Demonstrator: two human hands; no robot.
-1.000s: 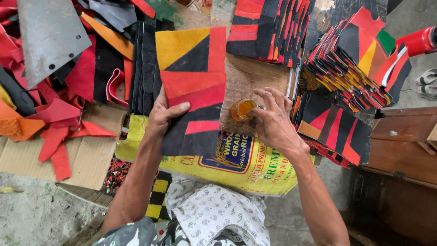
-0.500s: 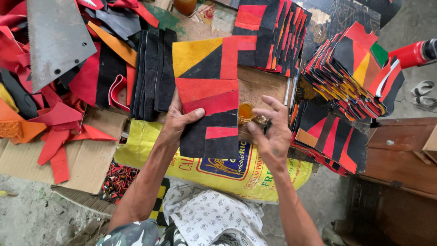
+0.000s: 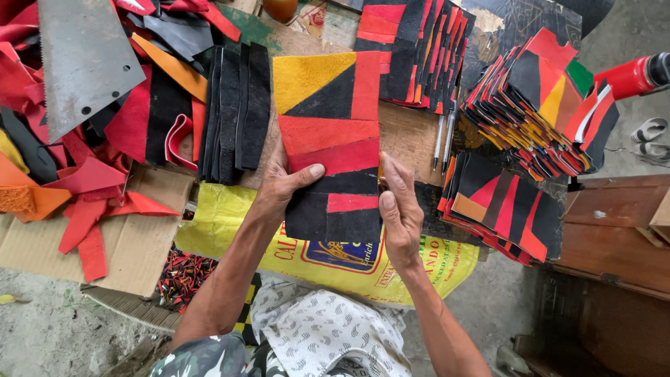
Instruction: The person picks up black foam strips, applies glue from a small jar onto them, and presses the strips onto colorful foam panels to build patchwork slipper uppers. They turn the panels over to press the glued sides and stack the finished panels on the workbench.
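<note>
1. Holding patchwork panel (image 3: 328,139): left hand (image 3: 286,185) grips its left edge, thumb across the face; right hand (image 3: 399,209) pinches its right edge.
2. Panel above desk (image 3: 412,136); long axis runs away from the person, yellow end far, black end near.

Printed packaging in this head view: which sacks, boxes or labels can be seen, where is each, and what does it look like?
Yellow sack: flat under the patchwork panel held by both hands, yellow with a blue printed emblem and red lettering.
Cardboard sheet: lower left, flattened, plain brown, under red scraps.
No screens or signs show.
</note>
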